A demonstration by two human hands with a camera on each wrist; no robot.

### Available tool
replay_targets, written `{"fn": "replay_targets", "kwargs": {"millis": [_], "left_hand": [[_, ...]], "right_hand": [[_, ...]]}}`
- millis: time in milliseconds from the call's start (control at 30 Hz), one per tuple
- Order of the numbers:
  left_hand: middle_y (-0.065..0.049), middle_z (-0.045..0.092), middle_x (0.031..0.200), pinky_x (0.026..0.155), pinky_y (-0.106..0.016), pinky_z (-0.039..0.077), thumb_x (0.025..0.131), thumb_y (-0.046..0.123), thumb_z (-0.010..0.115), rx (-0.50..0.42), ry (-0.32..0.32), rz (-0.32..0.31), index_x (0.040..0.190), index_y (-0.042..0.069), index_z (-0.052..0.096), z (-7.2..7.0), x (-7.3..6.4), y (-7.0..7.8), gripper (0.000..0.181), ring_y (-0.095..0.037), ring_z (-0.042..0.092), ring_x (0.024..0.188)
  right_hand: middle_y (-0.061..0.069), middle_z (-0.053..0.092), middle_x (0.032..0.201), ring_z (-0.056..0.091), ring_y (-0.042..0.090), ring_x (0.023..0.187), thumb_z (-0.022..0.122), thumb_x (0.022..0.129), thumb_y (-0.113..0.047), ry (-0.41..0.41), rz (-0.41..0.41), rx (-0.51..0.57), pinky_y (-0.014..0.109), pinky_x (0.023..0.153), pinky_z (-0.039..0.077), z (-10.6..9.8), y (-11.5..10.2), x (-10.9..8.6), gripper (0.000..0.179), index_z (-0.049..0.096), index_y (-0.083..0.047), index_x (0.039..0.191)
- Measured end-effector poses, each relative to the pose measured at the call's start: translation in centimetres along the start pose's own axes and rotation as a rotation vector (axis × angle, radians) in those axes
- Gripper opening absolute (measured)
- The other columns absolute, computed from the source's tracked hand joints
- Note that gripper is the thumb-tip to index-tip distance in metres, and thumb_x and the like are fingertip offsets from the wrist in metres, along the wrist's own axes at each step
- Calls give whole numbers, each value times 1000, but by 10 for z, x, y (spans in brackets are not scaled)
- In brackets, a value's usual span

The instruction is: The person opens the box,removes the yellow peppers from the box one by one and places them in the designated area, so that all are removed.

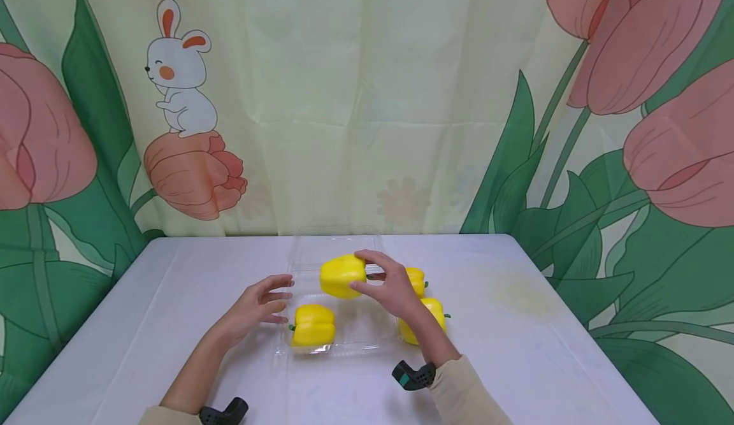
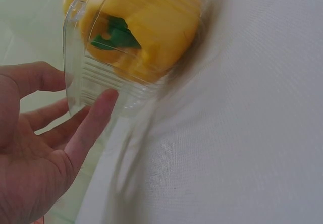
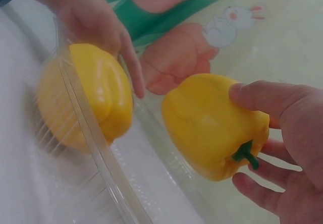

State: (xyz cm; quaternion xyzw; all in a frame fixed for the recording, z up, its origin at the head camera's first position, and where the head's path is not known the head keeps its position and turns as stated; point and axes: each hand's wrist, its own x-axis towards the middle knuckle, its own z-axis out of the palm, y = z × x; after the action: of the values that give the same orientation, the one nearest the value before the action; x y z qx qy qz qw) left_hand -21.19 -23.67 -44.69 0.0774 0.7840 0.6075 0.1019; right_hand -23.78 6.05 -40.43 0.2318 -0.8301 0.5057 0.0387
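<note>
The right hand [image 1: 395, 287] pinches a yellow bell pepper [image 1: 343, 277] between thumb and curled fingers, the pepper lying on its side with its green stem turned back towards that palm. It is held to the left of the right hand's fingertips, over the far part of a clear plastic container [image 1: 367, 324] that sits between the two hands. The left hand [image 1: 258, 308] holds no pepper; its fingers are relaxed and spread at the container's near-left wall, though I cannot tell how firmly they touch it, if at all. Just to the right of those fingers a second pepper [image 1: 313, 326] lies inside the container, its stem pointing at the left hand (the left wrist view shows that stem through the ribbed plastic). Beyond both hands, a clear flap [image 1: 335, 244] extends from the container's far side. Two more peppers rest on the white worktop [image 1: 527, 336] outside the container: a third pepper [image 1: 417, 278] just right of the right hand, and a fourth pepper [image 1: 436, 311] nearer the person, partly hidden by the right wrist. Both stems point away from the hands, rightward.
</note>
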Motion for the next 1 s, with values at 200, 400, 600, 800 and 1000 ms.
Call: {"fn": "replay_targets", "kwargs": {"millis": [200,400,600,800,1000], "left_hand": [[-20,37,151,83,-39,60,95,16,60,-1,0,3,147,8,35,0,0,-1,58,-41,45,132],[-20,37,150,83,-39,60,95,16,60,-9,2,1,145,7,35,0,-1,0,58,-41,45,132],[-20,37,150,83,-39,60,95,15,60,-11,9,-1,145,7,34,1,-1,1,57,-41,44,132],[-20,37,150,83,-39,60,95,15,60,-11,10,3,145,7,34,1,-1,1,57,-41,44,132],[-20,37,150,83,-39,60,95,16,60,-17,7,4,145,6,34,0,-2,-1,57,-41,44,132]], "right_hand": [[-7,57,135,54,16,120,76,83,-29,6,34,-13,35,96,54,-2,1,-1,56,56,-21,134],[-6,57,135,54,17,120,76,83,-28,27,20,-13,37,96,55,-5,2,-3,55,56,-23,133],[-8,58,133,54,15,118,77,83,-28,48,27,-20,36,95,55,-7,4,-3,54,57,-25,133],[-8,57,134,53,16,119,77,83,-27,47,38,-25,36,95,55,-10,5,-5,55,57,-22,134],[-7,57,134,54,17,118,76,83,-27,55,34,-23,38,95,55,-13,5,-7,53,57,-23,133]]}}
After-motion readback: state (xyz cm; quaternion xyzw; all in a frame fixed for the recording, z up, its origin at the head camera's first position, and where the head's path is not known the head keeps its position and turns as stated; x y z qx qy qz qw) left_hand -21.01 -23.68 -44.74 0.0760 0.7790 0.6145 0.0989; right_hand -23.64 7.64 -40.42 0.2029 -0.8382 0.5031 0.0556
